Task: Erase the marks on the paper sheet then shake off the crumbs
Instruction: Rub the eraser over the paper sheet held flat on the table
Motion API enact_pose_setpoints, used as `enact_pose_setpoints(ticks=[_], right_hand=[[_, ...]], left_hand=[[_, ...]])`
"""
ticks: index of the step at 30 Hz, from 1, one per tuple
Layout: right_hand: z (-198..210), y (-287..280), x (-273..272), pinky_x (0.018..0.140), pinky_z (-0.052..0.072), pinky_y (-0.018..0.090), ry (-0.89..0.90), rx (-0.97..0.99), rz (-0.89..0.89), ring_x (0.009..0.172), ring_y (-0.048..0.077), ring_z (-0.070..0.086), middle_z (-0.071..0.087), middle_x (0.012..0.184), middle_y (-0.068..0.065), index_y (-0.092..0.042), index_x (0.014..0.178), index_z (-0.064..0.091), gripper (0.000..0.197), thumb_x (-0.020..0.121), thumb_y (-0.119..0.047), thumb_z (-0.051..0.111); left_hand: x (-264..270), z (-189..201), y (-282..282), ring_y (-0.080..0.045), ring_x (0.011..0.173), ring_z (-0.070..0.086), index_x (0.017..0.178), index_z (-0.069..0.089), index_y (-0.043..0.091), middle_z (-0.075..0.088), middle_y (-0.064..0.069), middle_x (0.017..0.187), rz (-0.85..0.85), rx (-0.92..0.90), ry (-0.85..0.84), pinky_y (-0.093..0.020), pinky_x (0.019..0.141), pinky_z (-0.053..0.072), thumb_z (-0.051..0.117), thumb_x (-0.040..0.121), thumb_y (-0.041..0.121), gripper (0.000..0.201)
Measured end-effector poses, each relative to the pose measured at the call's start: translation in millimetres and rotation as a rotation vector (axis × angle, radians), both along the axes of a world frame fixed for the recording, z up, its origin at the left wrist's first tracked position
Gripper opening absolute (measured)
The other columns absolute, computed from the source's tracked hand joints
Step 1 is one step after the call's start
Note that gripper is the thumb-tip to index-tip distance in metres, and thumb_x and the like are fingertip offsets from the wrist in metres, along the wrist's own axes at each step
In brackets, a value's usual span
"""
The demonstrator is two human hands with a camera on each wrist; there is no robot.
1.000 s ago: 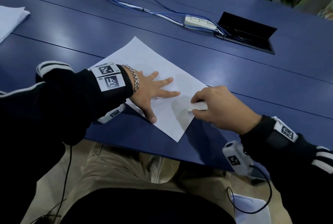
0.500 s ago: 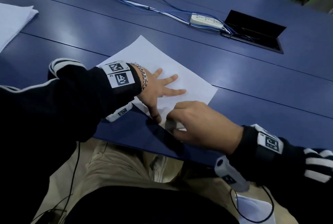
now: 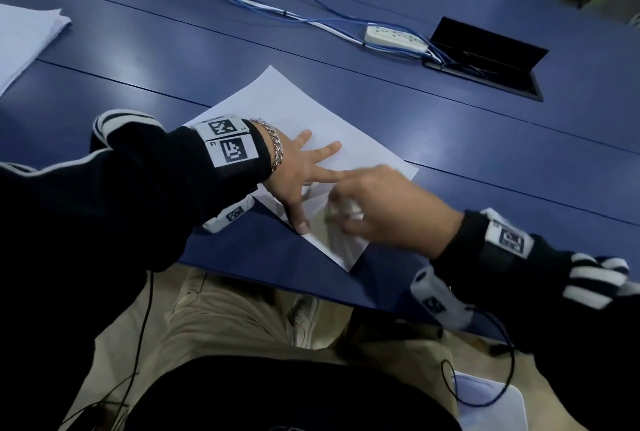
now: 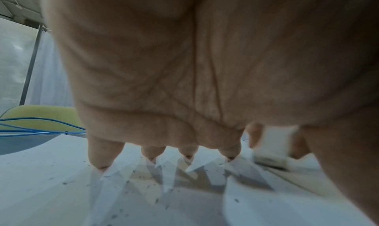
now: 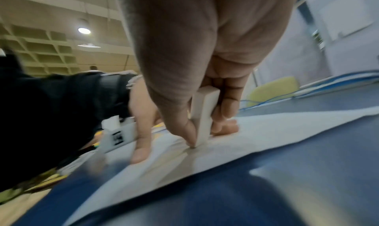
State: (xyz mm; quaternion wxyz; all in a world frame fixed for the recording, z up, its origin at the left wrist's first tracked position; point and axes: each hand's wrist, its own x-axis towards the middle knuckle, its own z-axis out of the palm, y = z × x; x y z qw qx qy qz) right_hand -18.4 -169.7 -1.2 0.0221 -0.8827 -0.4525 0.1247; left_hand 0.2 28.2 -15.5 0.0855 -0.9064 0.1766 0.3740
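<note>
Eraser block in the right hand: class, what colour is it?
White; the rectangular eraser block shows best in the right wrist view.

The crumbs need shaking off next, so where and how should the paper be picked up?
Judging from how it lies, take the paper at its near corner, which reaches almost to the table edge, coming from the person's side so a thumb can slide under. The left hand pins it flat and must lift first; the right hand pinches the eraser.
</note>
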Motion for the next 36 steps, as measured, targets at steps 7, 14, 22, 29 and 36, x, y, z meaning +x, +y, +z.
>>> enact_pose_setpoints(ticks=[7, 14, 22, 29, 36], right_hand=[[-7.2, 5.8, -22.6, 0.066, 0.045, 0.034, -0.108, 0.034, 0.030, 0.078, 0.028, 0.061, 0.062, 0.082, 0.005, -0.013, 0.087, 0.067, 0.012, 0.080, -0.020, 0.060], [8.6, -35.6, -6.2, 0.084, 0.050, 0.033, -0.023, 0.116, -0.192, 0.093, 0.019, 0.064, 0.070, 0.097, -0.004, -0.023, 0.107, 0.073, 0.029, 0.085, -0.040, 0.066], [0.1, -65.1, -12.2, 0.081, 0.049, 0.029, 0.012, 0.098, -0.337, 0.093, 0.016, 0.063, 0.070, 0.100, -0.006, -0.024, 0.108, 0.072, 0.026, 0.086, -0.037, 0.068], [8.7, -38.4, -16.8, 0.085, 0.051, 0.037, 0.050, 0.026, -0.156, 0.094, 0.019, 0.061, 0.069, 0.098, -0.006, -0.028, 0.108, 0.072, 0.032, 0.081, -0.043, 0.065], [4.0, -25.1, -12.2, 0.078, 0.049, 0.037, -0.025, 0.054, -0.154, 0.092, 0.023, 0.060, 0.064, 0.095, -0.001, -0.020, 0.100, 0.070, 0.026, 0.087, -0.042, 0.064]], left_hand=[[0.5, 0.2, -0.3, -0.037, 0.155, -0.028, 0.151, -0.029, 0.060, -0.046, 0.017, 0.160, 0.005, 0.005, -0.004, -0.074, 0.122, 0.009, 0.074, 0.060, 0.089, 0.140], [-4.1, 5.2, 0.9, -0.032, 0.158, -0.024, 0.155, -0.035, 0.042, -0.042, 0.023, 0.161, 0.045, -0.025, -0.012, -0.070, 0.123, 0.012, 0.081, 0.062, 0.081, 0.153], [-29.2, 14.1, -8.7, -0.027, 0.161, 0.013, 0.167, 0.007, 0.029, 0.000, 0.000, 0.176, -0.025, -0.029, -0.152, -0.055, 0.129, 0.007, 0.070, 0.066, 0.089, 0.133], [-33.6, -4.1, -23.6, -0.036, 0.160, -0.014, 0.163, -0.023, 0.033, -0.031, 0.002, 0.170, 0.028, -0.114, -0.134, -0.061, 0.128, 0.009, 0.082, 0.056, 0.083, 0.158], [-33.8, -6.9, -20.0, -0.038, 0.158, -0.023, 0.157, -0.033, 0.038, -0.039, 0.007, 0.166, 0.063, -0.074, -0.120, -0.067, 0.124, 0.004, 0.081, 0.048, 0.089, 0.166]])
